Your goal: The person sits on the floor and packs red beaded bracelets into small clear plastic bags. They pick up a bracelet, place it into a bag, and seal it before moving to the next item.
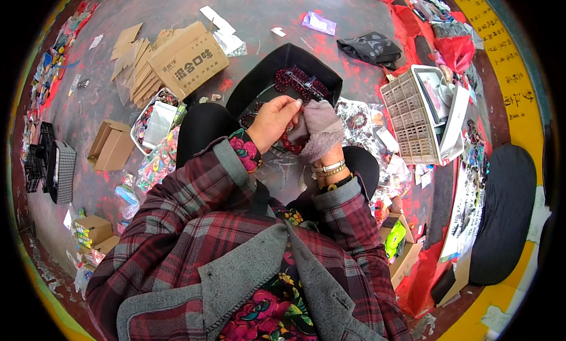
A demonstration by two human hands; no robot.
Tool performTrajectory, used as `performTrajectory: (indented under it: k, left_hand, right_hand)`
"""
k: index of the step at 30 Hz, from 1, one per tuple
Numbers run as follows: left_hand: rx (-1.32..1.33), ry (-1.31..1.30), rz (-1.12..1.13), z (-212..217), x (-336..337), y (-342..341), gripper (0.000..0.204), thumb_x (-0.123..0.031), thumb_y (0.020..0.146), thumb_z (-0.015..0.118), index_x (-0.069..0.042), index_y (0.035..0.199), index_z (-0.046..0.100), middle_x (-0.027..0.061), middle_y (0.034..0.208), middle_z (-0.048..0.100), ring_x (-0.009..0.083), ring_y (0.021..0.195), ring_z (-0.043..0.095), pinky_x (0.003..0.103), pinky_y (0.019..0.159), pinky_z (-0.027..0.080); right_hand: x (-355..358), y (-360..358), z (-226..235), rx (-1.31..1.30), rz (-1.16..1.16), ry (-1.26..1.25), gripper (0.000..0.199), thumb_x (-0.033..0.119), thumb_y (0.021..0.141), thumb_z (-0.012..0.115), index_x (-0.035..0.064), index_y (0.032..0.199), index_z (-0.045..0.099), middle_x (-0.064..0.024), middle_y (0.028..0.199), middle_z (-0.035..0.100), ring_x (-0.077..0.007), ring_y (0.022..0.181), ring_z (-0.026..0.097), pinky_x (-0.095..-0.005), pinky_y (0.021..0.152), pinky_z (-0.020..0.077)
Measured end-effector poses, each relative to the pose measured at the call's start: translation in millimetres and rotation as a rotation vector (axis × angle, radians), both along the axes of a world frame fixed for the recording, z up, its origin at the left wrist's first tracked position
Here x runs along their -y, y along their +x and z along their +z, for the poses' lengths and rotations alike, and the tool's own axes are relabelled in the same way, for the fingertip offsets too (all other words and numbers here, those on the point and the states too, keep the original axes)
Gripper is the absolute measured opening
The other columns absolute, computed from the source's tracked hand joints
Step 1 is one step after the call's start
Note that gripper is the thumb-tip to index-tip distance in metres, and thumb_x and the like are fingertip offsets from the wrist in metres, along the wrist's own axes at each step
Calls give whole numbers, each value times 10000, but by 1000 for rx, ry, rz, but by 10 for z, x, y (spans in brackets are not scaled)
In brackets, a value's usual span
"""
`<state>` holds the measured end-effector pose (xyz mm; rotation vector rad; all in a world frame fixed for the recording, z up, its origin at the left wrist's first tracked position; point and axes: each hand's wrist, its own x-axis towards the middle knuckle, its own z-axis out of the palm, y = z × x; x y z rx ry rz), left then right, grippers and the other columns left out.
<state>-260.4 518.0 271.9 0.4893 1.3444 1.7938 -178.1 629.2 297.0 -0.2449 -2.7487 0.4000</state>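
My left hand [273,123] is closed in a pinch, thumb and forefinger together, on a string of dark red beads [293,145] that loops below its fingers. Close against it, my right hand [328,157] is closed in a greyish-pink cloth [322,124], which hides most of its fingers. The beads hang between both hands, touching the cloth. Just beyond them lies an open black box [254,75] on the floor. Inside it, at the far right, are several dark red bead strings [302,83].
Clear plastic bags with bracelets [357,120] lie right of the box, beside a beige plastic crate [407,118]. Flattened cardboard boxes [187,61] and a white basket [159,124] stand to the left. A black bag [369,48] lies at the far right.
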Motion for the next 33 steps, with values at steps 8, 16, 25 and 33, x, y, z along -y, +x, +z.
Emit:
performTrajectory:
  k: [8,16,25,33]
  left_hand:
    - [38,-7,-244,78,63,-60,175,-187,891,516,-20,904,566,-1,730,541,69,657,498,208,615,406]
    - [152,214,122,407,359,-444,224,-202,913,468,-3,893,570,25,692,544,114,649,514,238,627,411]
    - [243,196,128,196,346,-490,212,-233,891,521,-36,858,591,14,696,560,94,635,512,229,604,406]
    - [347,134,144,101,200,-510,200,-221,888,522,-35,850,584,15,668,565,102,605,525,239,570,409]
  right_hand:
    - [-264,-31,-272,72,-276,-334,181,137,657,629,0,763,576,-186,762,591,-362,743,583,-378,617,480]
    - [-994,104,24,358,-118,543,172,222,724,589,53,719,620,-152,745,615,-294,716,614,-361,577,479]
    - [-1713,11,-2,805,-333,-672,229,218,877,467,45,979,577,-121,815,651,-214,639,653,-259,426,477]
    - [-1957,0,-1097,265,-379,-1631,295,117,911,347,-22,1123,498,-182,988,617,-260,887,626,-301,690,523]
